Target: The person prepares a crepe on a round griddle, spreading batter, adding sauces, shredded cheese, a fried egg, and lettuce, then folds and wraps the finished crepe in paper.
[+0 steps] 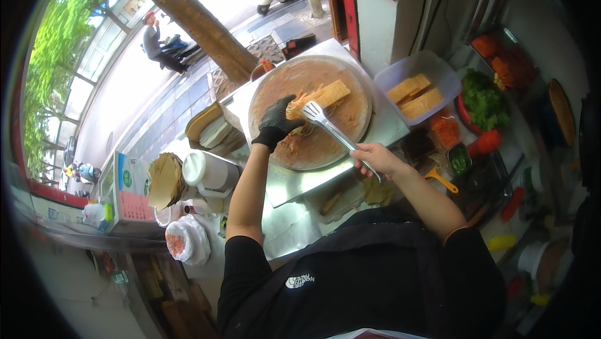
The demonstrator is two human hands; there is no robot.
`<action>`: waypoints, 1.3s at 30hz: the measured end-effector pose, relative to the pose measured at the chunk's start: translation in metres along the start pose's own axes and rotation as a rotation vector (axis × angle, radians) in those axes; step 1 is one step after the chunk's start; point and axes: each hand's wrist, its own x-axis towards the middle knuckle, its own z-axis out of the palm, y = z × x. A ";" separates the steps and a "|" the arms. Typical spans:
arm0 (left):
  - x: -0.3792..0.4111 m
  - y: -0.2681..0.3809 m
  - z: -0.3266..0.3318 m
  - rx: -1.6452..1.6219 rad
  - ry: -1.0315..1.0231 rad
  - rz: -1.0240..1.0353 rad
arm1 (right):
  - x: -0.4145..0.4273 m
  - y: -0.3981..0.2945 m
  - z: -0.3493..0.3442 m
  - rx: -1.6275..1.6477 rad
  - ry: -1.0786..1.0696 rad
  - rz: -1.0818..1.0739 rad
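My left hand, in a black knit glove, grips the left end of a golden crisp fried cracker. Shredded filling shows along the cracker's edge and beneath it. Bare, my right hand holds metal tongs by the handle. Their slotted head lies against the cracker, close to my left fingers. Under all this is a round griddle with a brown, smeared surface and a pale rim; whether a thin crepe covers it, I cannot tell.
Right of the griddle stands a plastic tub with more crackers. Farther right are lettuce, shredded carrot, chopped greens and an orange-handled tool. A white jug and paper bags stand left. Outside, a person sits on a scooter.
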 end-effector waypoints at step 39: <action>0.006 0.016 0.017 0.272 -0.090 0.025 | -0.010 0.005 -0.026 -0.490 0.522 -0.251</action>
